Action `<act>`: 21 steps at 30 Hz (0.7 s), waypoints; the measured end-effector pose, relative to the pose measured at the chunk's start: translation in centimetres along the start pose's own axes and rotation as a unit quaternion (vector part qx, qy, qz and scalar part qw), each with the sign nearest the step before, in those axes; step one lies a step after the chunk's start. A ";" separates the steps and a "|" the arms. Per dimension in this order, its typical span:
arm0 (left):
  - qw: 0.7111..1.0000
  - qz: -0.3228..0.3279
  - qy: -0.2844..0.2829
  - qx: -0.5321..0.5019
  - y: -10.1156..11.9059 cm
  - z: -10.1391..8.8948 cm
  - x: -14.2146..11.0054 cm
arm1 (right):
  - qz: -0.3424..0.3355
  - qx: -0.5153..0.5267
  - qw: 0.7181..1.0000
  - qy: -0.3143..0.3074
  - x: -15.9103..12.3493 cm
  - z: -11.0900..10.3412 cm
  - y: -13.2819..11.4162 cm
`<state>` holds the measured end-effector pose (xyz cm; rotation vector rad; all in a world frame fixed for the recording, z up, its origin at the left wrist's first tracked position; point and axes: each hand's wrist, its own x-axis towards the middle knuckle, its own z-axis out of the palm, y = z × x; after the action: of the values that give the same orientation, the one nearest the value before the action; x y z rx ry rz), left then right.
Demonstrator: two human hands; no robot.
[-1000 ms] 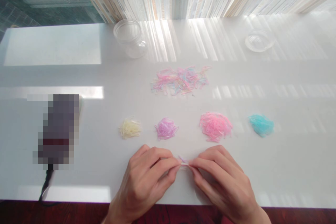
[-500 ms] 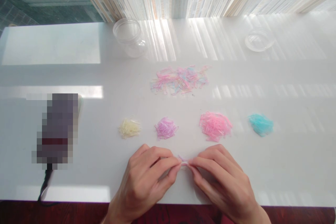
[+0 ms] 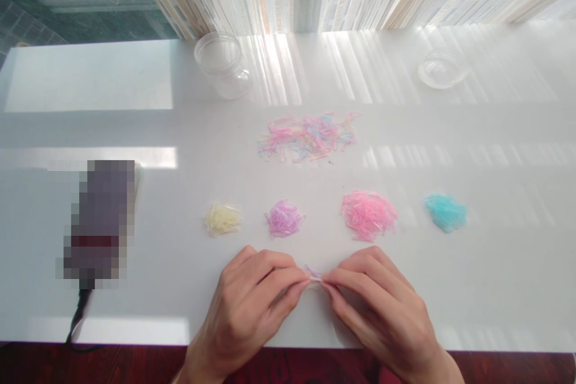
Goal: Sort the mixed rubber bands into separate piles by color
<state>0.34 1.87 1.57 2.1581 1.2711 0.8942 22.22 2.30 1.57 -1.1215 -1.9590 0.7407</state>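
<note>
At lower centre, our left hand and right hand pinch a thin, whitish strand. We see 1 purple piece just above it.

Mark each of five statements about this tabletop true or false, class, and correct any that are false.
1. The yellow pile lies left of the purple pile. True.
2. The turquoise pile is the rightmost of the four single-colour piles. True.
3. The turquoise pile is the largest of those four. False: the pink pile is.
4. The mixed-colour pile is inside the clear jar. False: the mixed-colour pile lies on the white table.
5. The left hand and right hand pinch a thin strand between them. True.
</note>
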 end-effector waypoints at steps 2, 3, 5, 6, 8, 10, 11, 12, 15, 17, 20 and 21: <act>1.000 0.003 -0.001 0.000 0.0 0.0 0.0 | 0.000 0.003 1.000 -0.001 -0.1 0.0 0.0; 1.000 0.006 -0.001 0.000 -0.1 0.0 0.0 | -0.001 0.004 1.000 -0.002 -0.1 0.0 0.0; 1.000 0.008 -0.004 -0.001 -0.1 0.1 0.0 | -0.002 0.006 1.000 -0.004 -0.2 0.0 0.1; 1.000 0.009 -0.005 -0.001 -0.2 0.1 0.0 | -0.002 0.006 1.000 -0.005 -0.3 0.0 0.1; 1.000 0.010 -0.008 0.000 -0.2 0.1 0.1 | -0.001 0.007 1.000 -0.007 -0.3 0.0 0.2; 1.000 0.016 -0.011 0.001 0.0 0.0 0.1 | 0.000 0.007 1.000 -0.008 -0.3 0.0 0.1; 1.000 0.018 -0.014 0.002 0.1 -0.1 0.1 | -0.001 0.010 1.000 -0.007 -0.3 0.0 0.1; 1.000 0.020 -0.019 0.003 0.3 -0.4 0.0 | -0.003 0.014 1.000 -0.005 -0.2 -0.1 0.0; 1.000 0.014 -0.013 0.022 0.4 -1.5 -0.3 | -0.009 0.025 1.000 0.000 0.0 -0.2 0.0; 0.998 -0.005 0.026 0.061 0.2 -2.6 -0.5 | -0.011 0.026 1.000 0.005 0.1 -0.3 0.0; 0.983 -0.047 0.108 0.138 -0.9 -4.3 -0.9 | -0.016 0.021 1.000 0.011 0.1 -0.3 0.2; 0.976 -0.061 0.132 0.163 -1.3 -4.7 -1.1 | -0.019 0.019 1.000 0.011 0.1 -0.3 0.3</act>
<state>-4.28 1.84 3.56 2.2248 1.7693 1.0043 22.53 2.54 1.55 -1.0636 -1.9351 0.7393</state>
